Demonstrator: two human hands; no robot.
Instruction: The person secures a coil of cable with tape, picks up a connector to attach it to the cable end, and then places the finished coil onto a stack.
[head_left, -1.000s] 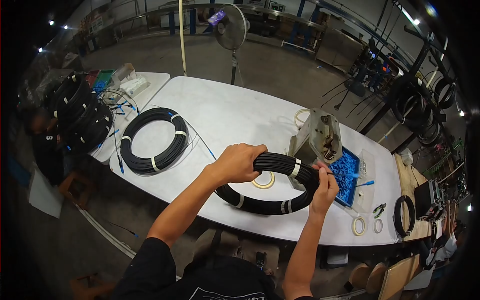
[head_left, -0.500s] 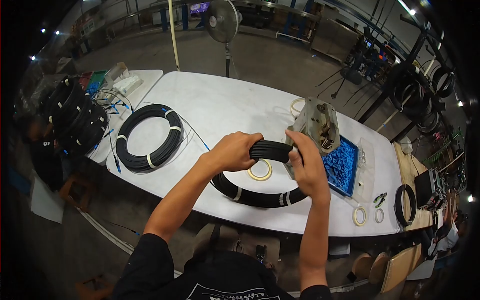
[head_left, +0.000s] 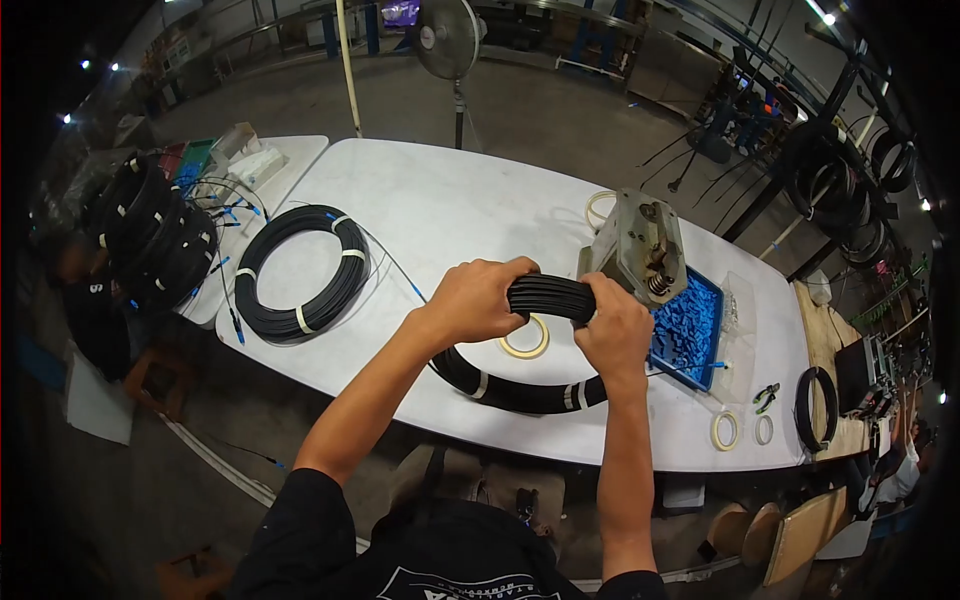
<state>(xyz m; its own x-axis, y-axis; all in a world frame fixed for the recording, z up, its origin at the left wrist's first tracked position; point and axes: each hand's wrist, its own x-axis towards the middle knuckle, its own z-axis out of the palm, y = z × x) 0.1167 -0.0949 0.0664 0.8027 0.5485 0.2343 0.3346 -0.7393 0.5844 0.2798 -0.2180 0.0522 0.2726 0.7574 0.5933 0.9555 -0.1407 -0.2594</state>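
Note:
A coil of black cable (head_left: 552,298) is between my two hands, its upper section raised above the white table. My left hand (head_left: 483,299) is closed around the left part of that section. My right hand (head_left: 615,322) grips the right part, fingers over the top and thumb at the near side. The coil's lower part, bound with white tape bands, hangs nearer my body by the table edge. A blue-tipped cable end (head_left: 717,365) sticks out to the right of my right wrist. Behind the coil, a cream tape roll (head_left: 526,337) is partly hidden.
Another taped cable coil (head_left: 303,272) lies on the left. A metal device (head_left: 640,247) stands behind my right hand, beside a blue tray (head_left: 716,340) of small blue parts. Pliers (head_left: 767,397) and tape rolls (head_left: 725,431) lie at right. Stacked coils (head_left: 150,235) stand far left.
My right hand has closed onto the cable, its fingers raised before and now wrapped around it. The blue-tipped end now shows right of my wrist. The view has shifted slightly.

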